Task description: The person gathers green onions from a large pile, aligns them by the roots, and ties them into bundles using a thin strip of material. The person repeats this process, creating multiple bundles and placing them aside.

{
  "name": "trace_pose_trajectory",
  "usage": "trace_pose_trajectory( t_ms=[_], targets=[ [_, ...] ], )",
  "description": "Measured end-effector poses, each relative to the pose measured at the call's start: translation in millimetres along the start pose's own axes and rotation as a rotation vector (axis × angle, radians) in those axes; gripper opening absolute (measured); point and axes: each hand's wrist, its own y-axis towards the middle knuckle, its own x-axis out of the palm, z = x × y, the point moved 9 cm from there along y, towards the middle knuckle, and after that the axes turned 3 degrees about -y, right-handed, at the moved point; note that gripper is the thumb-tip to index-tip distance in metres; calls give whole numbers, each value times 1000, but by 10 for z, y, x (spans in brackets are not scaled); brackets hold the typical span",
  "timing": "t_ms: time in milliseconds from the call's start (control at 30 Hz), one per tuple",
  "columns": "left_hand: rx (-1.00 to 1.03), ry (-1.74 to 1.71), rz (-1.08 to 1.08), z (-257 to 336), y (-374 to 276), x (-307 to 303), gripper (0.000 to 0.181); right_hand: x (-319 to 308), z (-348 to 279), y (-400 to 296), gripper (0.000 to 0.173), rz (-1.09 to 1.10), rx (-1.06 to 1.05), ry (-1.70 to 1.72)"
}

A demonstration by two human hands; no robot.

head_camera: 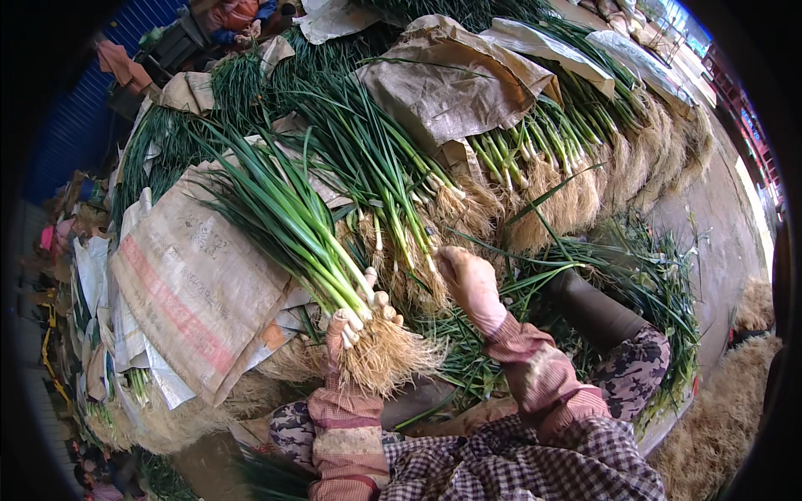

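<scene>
My left hand (354, 313) is closed around a bunch of long green onions (329, 263) near its white stem ends. The dark green leaves point to the upper left, and a thick tuft of pale roots (385, 357) hangs below the fingers. Just right of the middle, my right hand (467, 278) reaches to the root end of a green onion stalk (407, 228) in the pile; its fingertips are bent together, and whether they pinch a stalk is unclear. More green onions with tangled roots (557, 200) lie behind it.
Woven sacks (194, 275) cover parts of the pile at left, and another brown sack (451, 81) lies behind. Loose green leaves (651, 269) are heaped around my boot (592, 310). Cut roots (714, 413) lie at lower right. Another person (235, 19) sits at the upper left.
</scene>
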Motion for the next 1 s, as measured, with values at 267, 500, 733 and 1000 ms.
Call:
trace_pose_trajectory(
  t_ms=[267,500,733,1000],
  targets=[
    [-255,88,258,-348,-395,-959,68,655,-74,-265,26,-233,116,270],
    [-410,-70,181,-775,-533,-647,66,902,-111,139,21,-571,546,1882],
    [-297,-107,105,-726,-455,-636,58,1196,133,-871,9,-581,804,1665],
    [-311,-41,161,-595,-535,-664,63,102,913,-1108,17,-465,213,-371]
  ],
)
